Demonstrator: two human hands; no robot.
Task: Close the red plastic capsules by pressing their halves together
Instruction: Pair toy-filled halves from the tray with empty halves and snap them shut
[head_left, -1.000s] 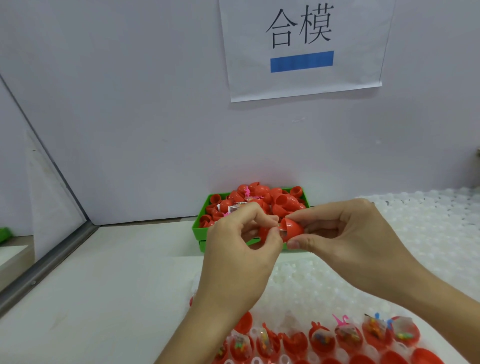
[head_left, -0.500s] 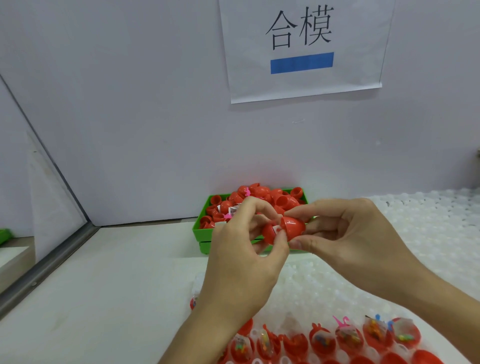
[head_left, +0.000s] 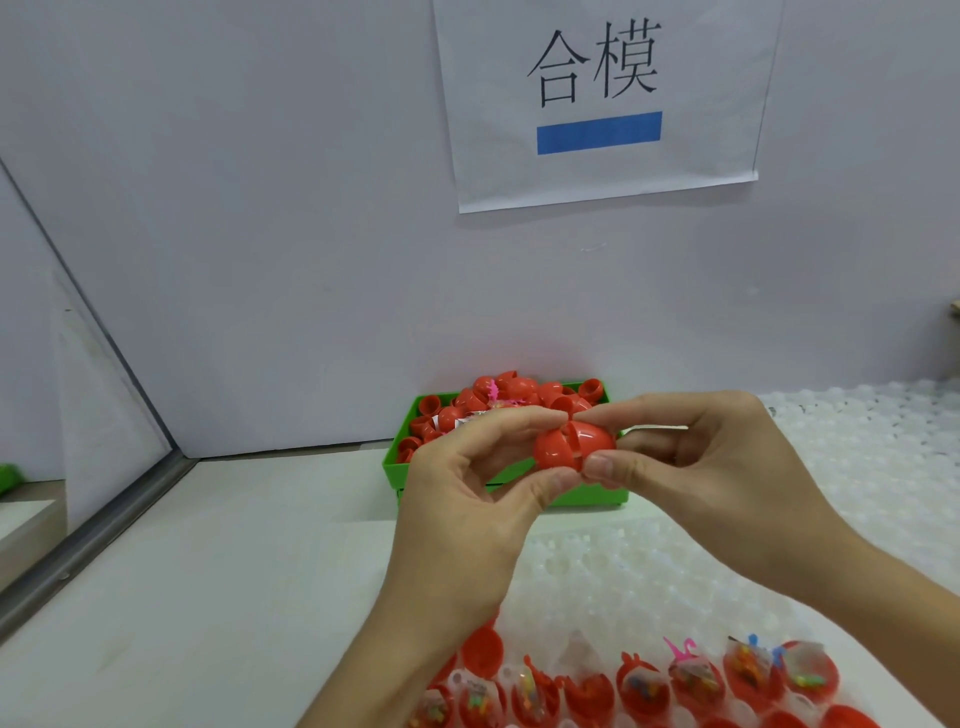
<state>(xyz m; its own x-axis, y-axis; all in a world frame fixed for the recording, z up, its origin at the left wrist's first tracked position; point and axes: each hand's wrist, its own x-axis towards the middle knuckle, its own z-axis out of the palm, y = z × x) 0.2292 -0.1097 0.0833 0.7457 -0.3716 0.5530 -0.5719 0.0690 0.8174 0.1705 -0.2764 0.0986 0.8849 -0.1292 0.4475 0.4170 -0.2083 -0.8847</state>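
Both hands around red capsule

A single head-worn camera looks forward and slightly down across a white table toward a pale wall close ahead. The wide lens bends the edges. The left hand and right hand sit near the lens at mid-frame, arms entering from the bottom edge. A paper sign hangs at the top, cut off by the frame. A green tray lies just beyond the hands. With only one view, no overlap exists.
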